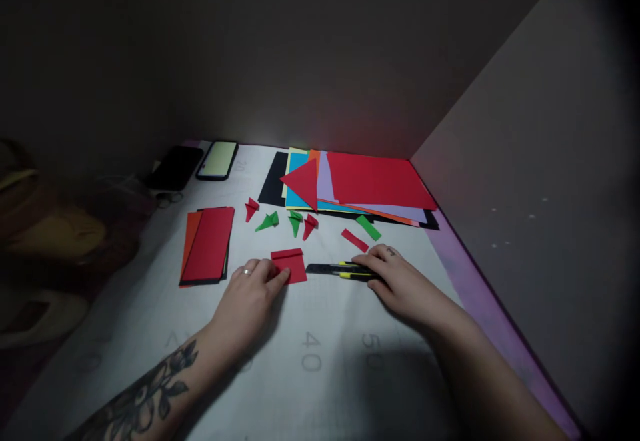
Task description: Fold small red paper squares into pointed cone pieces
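Well in from the counter's (280, 394) far edge, the loosely open left hand (250, 292) should press the folded red paper square (297, 267) flat, fingertips clear of the black-and-yellow utility knife (323, 268) pinched in the right hand (397, 277).

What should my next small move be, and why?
I'd probably bring the black and yellow cutting tool up to the crease: your left hand steadies the red paper, its top edge is folded over, and the tip in your right hand sits lower, by the right edge.
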{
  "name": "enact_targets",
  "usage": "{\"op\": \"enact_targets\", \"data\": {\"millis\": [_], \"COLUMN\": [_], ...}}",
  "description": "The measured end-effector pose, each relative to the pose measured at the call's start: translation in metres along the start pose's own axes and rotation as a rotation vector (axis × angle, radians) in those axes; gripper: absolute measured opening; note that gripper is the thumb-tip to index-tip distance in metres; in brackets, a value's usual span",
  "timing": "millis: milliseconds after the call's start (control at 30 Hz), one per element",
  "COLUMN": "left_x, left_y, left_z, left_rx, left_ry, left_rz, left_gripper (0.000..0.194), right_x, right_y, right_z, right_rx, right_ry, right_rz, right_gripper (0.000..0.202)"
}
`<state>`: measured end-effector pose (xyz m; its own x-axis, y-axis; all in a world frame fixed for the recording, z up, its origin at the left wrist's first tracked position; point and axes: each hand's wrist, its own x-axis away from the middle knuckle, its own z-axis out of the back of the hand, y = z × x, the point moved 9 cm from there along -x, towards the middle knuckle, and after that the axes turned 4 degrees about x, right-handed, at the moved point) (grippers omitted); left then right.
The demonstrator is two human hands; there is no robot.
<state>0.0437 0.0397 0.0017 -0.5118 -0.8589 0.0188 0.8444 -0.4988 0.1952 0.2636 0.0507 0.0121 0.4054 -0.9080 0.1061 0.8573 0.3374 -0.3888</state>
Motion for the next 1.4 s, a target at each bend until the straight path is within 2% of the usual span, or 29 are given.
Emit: {"op": "enact_targets", "data": {"millis": [133, 433, 600, 700, 833, 933, 1033, 1167, 1400], "left_x": [0.0, -0.006, -0.019, -0.024, -0.024, -0.022, -0.022, -0.023, -0.023], "left_y": [0.002, -0.002, 0.009, 0.009, 0.005, 0.006, 0.007, 0.007, 0.001], "left_z": [0.001, 0.006, 0.012, 0.016, 0.014, 0.011, 0.01, 0.016, 0.018], "left_rx": [0.053, 0.088, 0.01, 0.021, 0.013, -0.002, -0.012, -0.017, 0.015], "left_ry": [0.035, 0.034, -0.045, -0.011, 0.035, 0.028, 0.019, 0.063, 0.084], "left_rz": [-0.06, -0.117, -0.37, -0.445, -0.44, -0.438, -0.436, -0.42, -0.381], "left_gripper": [0.044, 0.038, 0.034, 0.035, 0.036, 0.037, 0.035, 0.032, 0.035], "right_x": [0.001, -0.001, -0.002, -0.003, -0.003, -0.001, 0.001, 0.001, -0.003], "right_y": [0.001, -0.005, -0.008, -0.011, -0.015, -0.011, 0.001, 0.011, 0.001], "right_z": [0.001, -0.004, -0.006, -0.007, -0.007, -0.005, 0.0, 0.003, -0.001], "right_rx": [-0.004, -0.042, -0.019, -0.018, -0.026, -0.051, -0.057, -0.047, -0.072], "right_ry": [0.004, -0.014, -0.008, -0.002, -0.031, -0.062, -0.039, 0.007, -0.008], "right_rz": [-0.015, 0.019, 0.05, 0.072, 0.105, 0.091, 0.046, 0.001, 0.009], "right_gripper": [0.047, 0.048, 0.048, 0.049, 0.051, 0.051, 0.049, 0.048, 0.048]}}
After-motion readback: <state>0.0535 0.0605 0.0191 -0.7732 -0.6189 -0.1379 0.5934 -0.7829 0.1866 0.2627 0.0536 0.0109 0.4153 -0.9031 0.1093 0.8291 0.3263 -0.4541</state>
